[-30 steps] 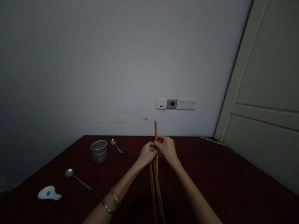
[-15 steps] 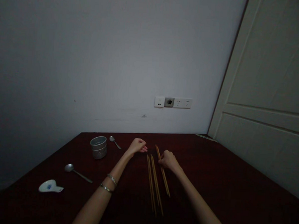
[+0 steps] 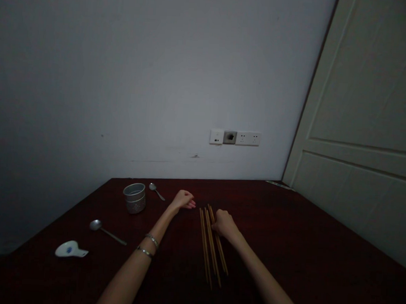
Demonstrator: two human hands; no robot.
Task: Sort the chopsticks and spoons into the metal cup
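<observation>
Pinching the rightmost pair of thin wooden chopsticks [image 3: 221,253] near its far end, the right hand [image 3: 224,223] is low over the dark red table [image 3: 287,229]; its fingertips are partly hidden from me. Two other pairs lie on the table just to the left of this hand, almost side by side, and all the sticks point with their far ends toward the wall [image 3: 159,77]. The left hand [image 3: 184,199] is a little apart from the sticks, on their left, with fingers loosely curled; I see nothing in it, but I cannot tell if its fingertips are pressed together. Two silvery bracelets [image 3: 145,252] are around the left forearm. Farther to the left stands a grey metal cup [image 3: 135,205], upright, and just beside it, toward the wall, lies a small spoon [image 3: 152,186]. Nearer to the person are a longer metal spoon [image 3: 96,225] and a white ceramic spoon [image 3: 70,249] with a blue mark. White sockets [image 3: 247,138] are fixed above the table.
</observation>
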